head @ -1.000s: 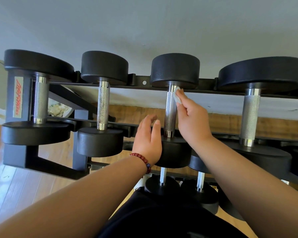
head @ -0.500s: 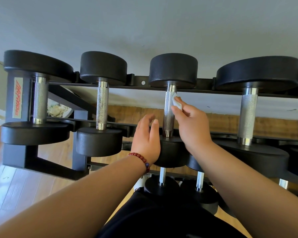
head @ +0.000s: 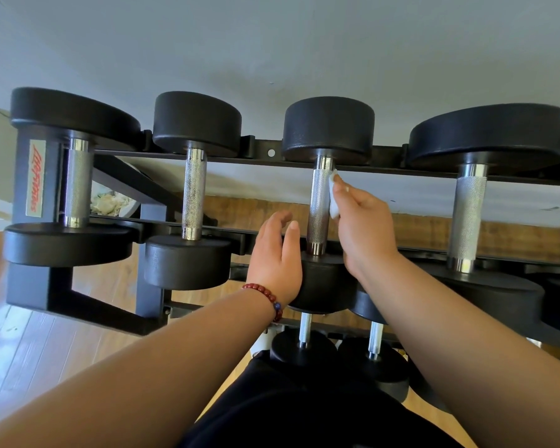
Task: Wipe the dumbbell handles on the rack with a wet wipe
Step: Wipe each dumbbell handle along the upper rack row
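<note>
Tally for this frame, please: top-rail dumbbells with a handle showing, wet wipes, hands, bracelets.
top-rail dumbbells: 4
wet wipe: 1
left hand, right hand: 2
bead bracelet: 1
total: 8

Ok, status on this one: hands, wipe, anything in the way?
Right hand holds wet wipe against third dumbbell handle from left. Left hand open beside its near head. Nothing blocking.

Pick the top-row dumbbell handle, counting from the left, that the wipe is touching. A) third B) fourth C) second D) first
A: the right hand holds the white wipe against the third handle from the left.
</note>
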